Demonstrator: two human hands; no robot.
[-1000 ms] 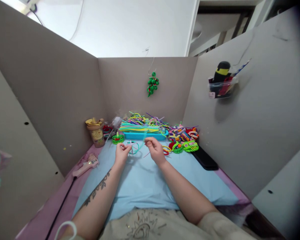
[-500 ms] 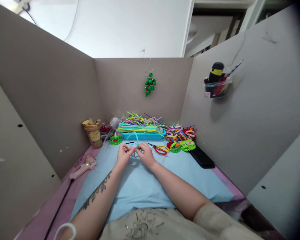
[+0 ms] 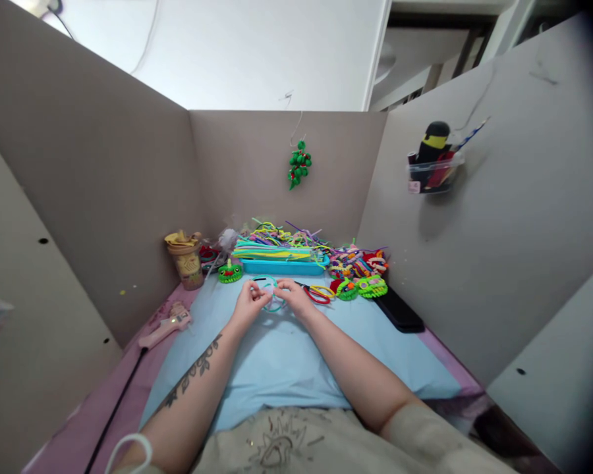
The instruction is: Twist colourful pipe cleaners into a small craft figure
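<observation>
Bent into loops, a turquoise pipe cleaner [image 3: 275,307] is pinched between my two hands above the blue cloth. A small pale lilac piece shows at its middle, too blurred to make out. My left hand [image 3: 251,299] grips it from the left with thumb and fingers together. From the right, my right hand [image 3: 291,294] holds it with bent fingers, the tips almost meeting those of the left. Just right of my right hand lie scissors [image 3: 321,294] with red and yellow handles. Behind my hands stands a blue tray [image 3: 286,267] full of colourful pipe cleaners [image 3: 271,250].
Green frog-like pieces [image 3: 230,271] sit beside the tray, with more [image 3: 372,286] at right near a black case [image 3: 400,313]. A pink glue gun [image 3: 165,329] and a tan cup [image 3: 185,263] stand left. Grey panels enclose the table; a green ornament [image 3: 299,164] hangs at the back.
The tall turquoise loop that stood above my hands has come down and now lies low around my fingertips. My hands stay in nearly the same place; the view has shifted slightly.
</observation>
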